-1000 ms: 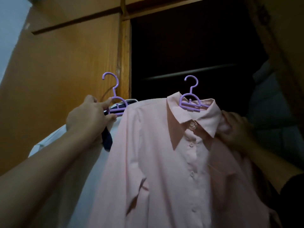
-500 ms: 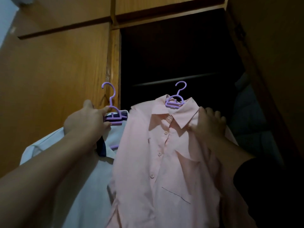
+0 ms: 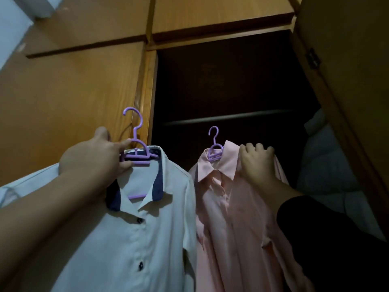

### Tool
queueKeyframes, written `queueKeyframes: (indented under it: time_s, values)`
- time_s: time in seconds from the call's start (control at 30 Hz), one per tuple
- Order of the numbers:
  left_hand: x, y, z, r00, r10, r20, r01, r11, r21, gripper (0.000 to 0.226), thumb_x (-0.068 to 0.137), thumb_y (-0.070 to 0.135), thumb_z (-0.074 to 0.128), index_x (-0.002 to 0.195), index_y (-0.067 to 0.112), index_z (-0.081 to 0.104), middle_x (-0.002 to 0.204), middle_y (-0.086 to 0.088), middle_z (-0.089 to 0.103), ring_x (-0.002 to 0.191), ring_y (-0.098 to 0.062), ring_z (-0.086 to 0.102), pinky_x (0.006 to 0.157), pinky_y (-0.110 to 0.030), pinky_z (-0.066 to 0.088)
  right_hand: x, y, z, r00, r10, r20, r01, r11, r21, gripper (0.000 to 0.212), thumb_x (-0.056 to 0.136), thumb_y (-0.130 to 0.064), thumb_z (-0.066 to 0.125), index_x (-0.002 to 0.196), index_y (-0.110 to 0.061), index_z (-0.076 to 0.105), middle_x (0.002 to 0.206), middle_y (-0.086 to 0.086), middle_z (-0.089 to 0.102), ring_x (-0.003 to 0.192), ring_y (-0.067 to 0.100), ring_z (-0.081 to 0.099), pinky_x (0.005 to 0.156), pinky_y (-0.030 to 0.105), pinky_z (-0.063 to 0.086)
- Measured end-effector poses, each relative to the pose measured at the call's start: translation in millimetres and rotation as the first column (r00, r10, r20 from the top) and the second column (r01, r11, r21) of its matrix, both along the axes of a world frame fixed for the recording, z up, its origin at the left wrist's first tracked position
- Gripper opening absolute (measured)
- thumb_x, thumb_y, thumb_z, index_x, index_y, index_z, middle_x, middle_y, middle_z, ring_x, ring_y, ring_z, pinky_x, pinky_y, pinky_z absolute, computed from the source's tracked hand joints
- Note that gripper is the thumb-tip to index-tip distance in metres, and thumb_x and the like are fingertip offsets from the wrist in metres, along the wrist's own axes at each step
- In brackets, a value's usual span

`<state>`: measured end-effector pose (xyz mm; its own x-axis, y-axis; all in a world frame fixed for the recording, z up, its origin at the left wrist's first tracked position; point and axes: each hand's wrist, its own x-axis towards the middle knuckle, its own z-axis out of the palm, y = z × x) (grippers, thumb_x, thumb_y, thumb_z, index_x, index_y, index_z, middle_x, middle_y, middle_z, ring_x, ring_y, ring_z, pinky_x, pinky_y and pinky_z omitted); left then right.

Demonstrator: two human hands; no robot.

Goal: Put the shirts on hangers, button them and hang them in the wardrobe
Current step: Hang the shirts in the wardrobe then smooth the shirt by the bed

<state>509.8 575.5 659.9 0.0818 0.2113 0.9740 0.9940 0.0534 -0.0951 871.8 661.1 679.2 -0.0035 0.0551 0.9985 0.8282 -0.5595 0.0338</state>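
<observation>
The soft pink button-up shirt has moved right, away from the white shirt with the dark blue collar and closer to the dark metal wardrobe rail. The left hand grips the white shirt's purple plastic hanger; the right hand grips the pink shirt's shoulder

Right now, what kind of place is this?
Most likely a bedroom or dressing area, right at an open wooden wardrobe: a hanging rail crosses its dark interior, folded bedding is stacked inside on the right, and shirts on purple hangers are held up to it.

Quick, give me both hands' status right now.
Left hand: closed, gripping the purple hanger that carries the white shirt.
Right hand: closed, fingers curled over the shoulder of the pink shirt.
</observation>
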Motion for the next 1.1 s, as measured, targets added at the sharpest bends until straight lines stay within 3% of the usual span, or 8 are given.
queueKeyframes:
  time_s: [0.13,0.27,0.53,0.73,0.87,1.1]
  values:
    - [-5.3,10.6,8.2,0.999,0.019,-0.026,-0.019,1.0,0.006,0.059,0.081,0.063,0.055,0.136,0.044,0.046,0.09,0.001,0.029,0.064,-0.018,0.049,0.051,-0.031,0.05,-0.4,13.7,20.3,0.999,0.031,0.029,-0.033,0.995,0.091,0.032,0.073,-0.032,0.057,0.104,-0.024,0.06,0.093,-0.007,0.061,0.084,0.02,0.056,0.077,0.04,0.04]
    - [-8.0,20.5,14.0,0.999,0.016,-0.049,-0.016,1.0,0.016,0.062,0.077,0.068,0.054,0.134,0.045,0.049,0.09,0.003,0.03,0.066,-0.017,0.051,0.055,-0.035,0.054,3.9,34.9,40.8,0.993,0.11,0.051,-0.112,0.992,0.051,0.039,0.087,-0.03,0.048,0.125,-0.018,0.048,0.115,-0.001,0.057,0.102,0.024,0.053,0.089,0.043,0.034]
    - [-4.4,31.2,28.4,0.994,0.1,-0.042,-0.097,0.993,0.073,0.092,0.06,0.08,0.01,0.14,0.045,0.039,0.093,0.006,0.029,0.072,-0.016,0.053,0.056,-0.032,0.053,12.8,74.1,73.7,0.982,0.187,0.03,-0.189,0.979,0.075,0.038,0.087,-0.033,0.049,0.121,-0.015,0.05,0.114,0.003,0.057,0.102,0.026,0.051,0.083,0.036,0.035]
    - [-4.9,40.2,41.9,0.996,0.083,-0.033,-0.079,0.992,0.1,0.097,0.058,0.084,0.01,0.137,0.041,0.046,0.095,0.006,0.04,0.073,-0.016,0.055,0.056,-0.033,0.053,9.5,92.7,98.0,0.992,0.124,-0.03,-0.118,0.98,0.16,0.038,0.054,-0.039,0.076,0.081,-0.016,0.064,0.076,0.003,0.062,0.072,0.024,0.057,0.065,0.03,0.039]
    - [2.1,41.6,48.5,0.995,0.079,-0.063,-0.071,0.991,0.114,0.098,0.056,0.083,0.007,0.138,0.043,0.042,0.097,0.006,0.04,0.073,-0.013,0.052,0.057,-0.032,0.053,6.2,98.2,110.9,0.993,0.095,-0.069,-0.086,0.988,0.131,0.033,0.074,-0.041,0.065,0.098,-0.019,0.06,0.096,-0.001,0.063,0.091,0.021,0.058,0.077,0.03,0.041]
    - [5.1,50.9,67.3,0.991,0.083,-0.103,-0.068,0.988,0.136,0.101,0.054,0.084,0.004,0.139,0.044,0.04,0.097,0.007,0.037,0.075,-0.013,0.05,0.061,-0.033,0.053,2.5,107.2,129.9,0.989,0.138,-0.052,-0.135,0.989,0.064,0.041,0.082,-0.039,0.057,0.115,-0.014,0.052,0.113,0.002,0.057,0.106,0.024,0.051,0.087,0.033,0.036]
